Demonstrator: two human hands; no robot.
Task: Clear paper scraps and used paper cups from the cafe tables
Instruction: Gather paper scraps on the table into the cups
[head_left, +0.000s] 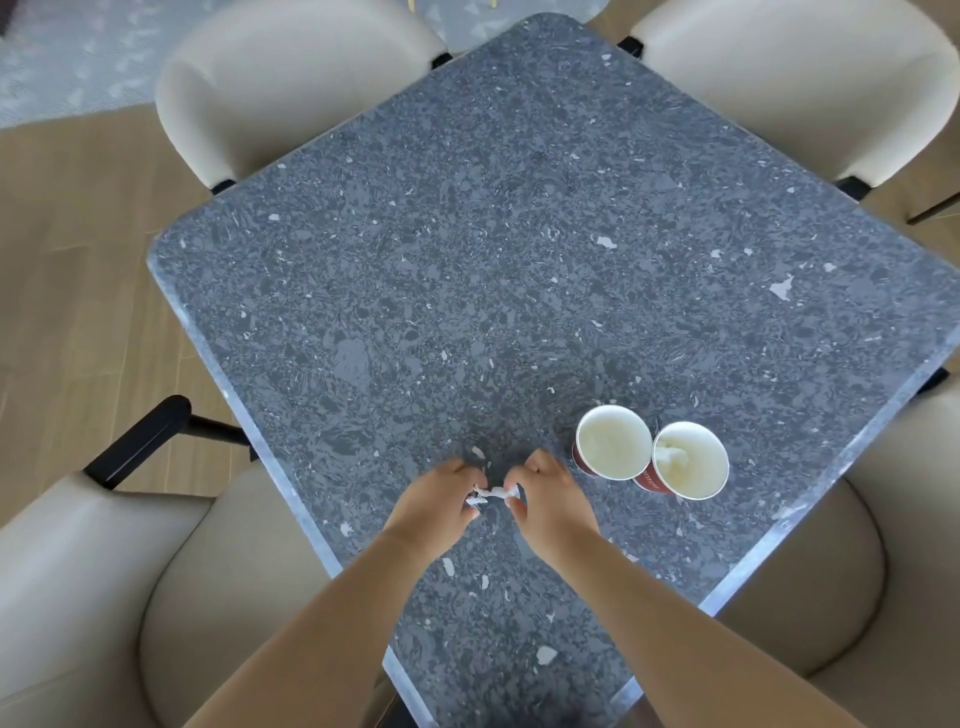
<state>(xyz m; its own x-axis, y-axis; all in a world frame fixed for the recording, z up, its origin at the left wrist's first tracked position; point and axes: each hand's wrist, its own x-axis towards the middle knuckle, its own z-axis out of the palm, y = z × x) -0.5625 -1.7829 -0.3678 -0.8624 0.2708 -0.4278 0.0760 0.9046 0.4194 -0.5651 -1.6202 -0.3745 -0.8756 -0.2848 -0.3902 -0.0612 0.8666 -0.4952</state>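
Observation:
A small crumpled white paper scrap (491, 493) is pinched between my left hand (434, 501) and my right hand (548, 493), just above the near part of the dark speckled table (467, 234). Both hands have their fingers closed on the scrap's ends. Two red paper cups with white insides stand upright side by side to the right of my right hand: one cup (613, 441) nearer the hand, the other cup (690, 460) touching it on its right. The second cup seems to hold a white wad inside.
Cream upholstered chairs surround the table: one at the far left (270, 88), one at the far right (810, 78), one at the near left (130, 597) with a black armrest (140, 441), one at the near right (857, 571). Wooden floor lies to the left.

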